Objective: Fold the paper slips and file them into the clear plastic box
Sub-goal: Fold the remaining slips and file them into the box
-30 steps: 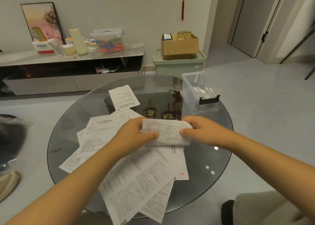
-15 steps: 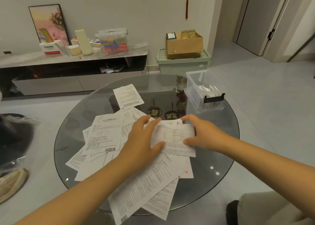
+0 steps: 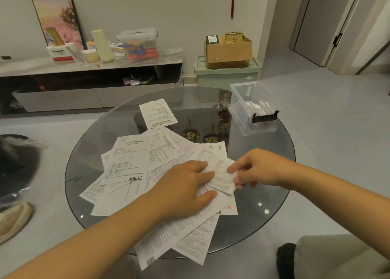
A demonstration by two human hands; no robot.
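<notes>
Left hand (image 3: 185,185): laid flat, fingers extended, pressed on the folded slip (image 3: 221,174).
Right hand (image 3: 259,169): the slip's right edge is pinched between thumb and fingertips.

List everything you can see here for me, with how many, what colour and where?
folded slip: one, white, on the pile, under both hands
loose slips: many, white, spread over the table
glass table: one, dark, round, centre
clear plastic box: one, table's far right edge, folded slips inside
cardboard box: one, brown, on a green bin
green bin: one, by the wall
framed picture: one, pink, on the sideboard
left hand: presses the folded slip
right hand: pinches its right edge
</notes>
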